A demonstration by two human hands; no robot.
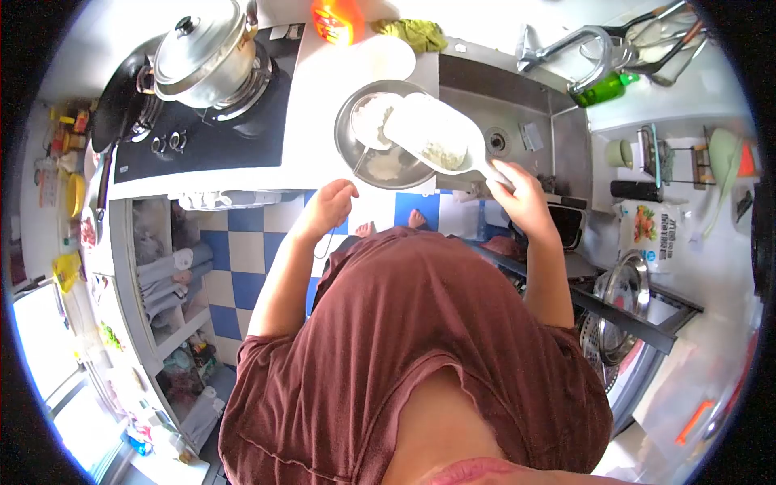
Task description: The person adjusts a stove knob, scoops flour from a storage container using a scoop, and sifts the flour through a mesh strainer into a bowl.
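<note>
We see the white worktop (pixel 311 121) across the far side, with the black stove (pixel 210 149) at its left and the steel sink (pixel 509 105) at its right. On the stove we find a lidded pot (pixel 202 69). Between stove and sink, the steel bowl (pixel 344 149) sits near the front edge of the worktop, with white stuff (pixel 384 166) inside. Over its right part we have the white scoop (pixel 428 121), its handle pointing right and near; a pale, grainy load (pixel 446 153) lies towards its handle end. Of our hands, the right hand (pixel 524 194) is closed around that handle. The left hand (pixel 330 206) is just beside the bowl's near left rim, its fingers curled in; we cannot tell whether they grip the thin stick (pixel 361 162) slanting above them. Farther off stand a red bottle (pixel 338 20) and, beside it, a crumpled green cloth (pixel 412 34).
</note>
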